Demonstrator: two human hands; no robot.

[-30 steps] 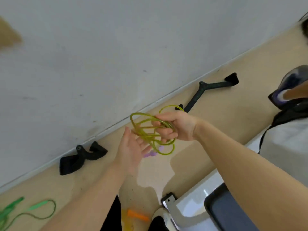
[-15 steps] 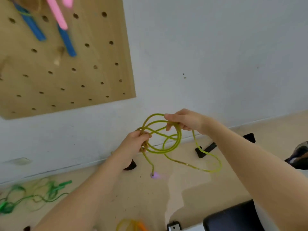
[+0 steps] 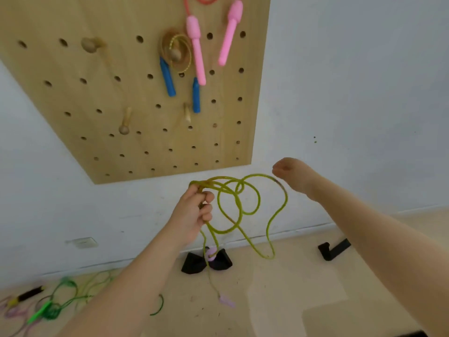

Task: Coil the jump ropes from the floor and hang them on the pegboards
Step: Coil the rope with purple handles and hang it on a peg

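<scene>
**Yellow-green rope bunched in left hand, loops sagging toward 4 o'clock; free peg up at 11 o'clock**

Left hand (image 3: 193, 214): fingers curled tight round the gathered strands of the translucent yellow-green plastic jump rope (image 3: 239, 203), gripping at the bunch's top left. Loops uneven, spilling from the fist toward 3–5 o'clock; longest loop hanging low, near the floor. Both lilac handles (image 3: 211, 254) dangling below the fist at 6 o'clock.

Right hand (image 3: 295, 175): at 2 o'clock from the coil, just above the outermost loop. Fingers loosely curled; contact with the strand cannot be told from this angle.

Light wooden pegboard (image 3: 126, 152) on the wall above. Bare round-headed wooden peg (image 3: 124, 126) at 11 o'clock from the left fist, well apart. Left hand the nearer one.

Judgement: coil not yet tidy; likely needs the slack gathered before lifting up-left onto the peg. Risk: loose loops slipping or snagging.

Green rope tangle (image 3: 52, 308) on the floor at 8 o'clock, not yet picked up.
</scene>
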